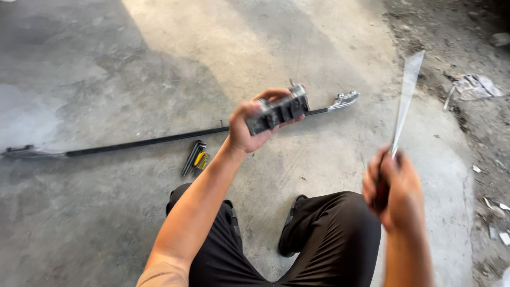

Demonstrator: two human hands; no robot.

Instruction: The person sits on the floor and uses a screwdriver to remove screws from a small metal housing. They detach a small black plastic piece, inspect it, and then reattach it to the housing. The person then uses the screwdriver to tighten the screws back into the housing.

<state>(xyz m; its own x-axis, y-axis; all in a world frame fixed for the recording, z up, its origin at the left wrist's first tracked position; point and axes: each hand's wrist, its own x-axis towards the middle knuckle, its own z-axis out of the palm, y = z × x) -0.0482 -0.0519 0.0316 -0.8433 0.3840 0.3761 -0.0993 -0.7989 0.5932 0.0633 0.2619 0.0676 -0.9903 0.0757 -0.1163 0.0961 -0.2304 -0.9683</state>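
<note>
Left hand (249, 127) gripping dark ribbed block (277, 112), lifted above floor (106, 212). Right hand (394, 187) closed on handle of long blade tool (406, 95), tip up, blurred. Long black rod (149, 141) and hex key set (195, 157) lying unused on floor. Judged mid-work: block off floor, tool not touching it.

Person, head view. Forearms bare, no gloves, watch or rings visible on left hand (249, 130) or right hand (396, 191). Tan short sleeve (159, 277) at lower left. Black trousers (329, 239). Black shoes (291, 234), lower centre.
</note>
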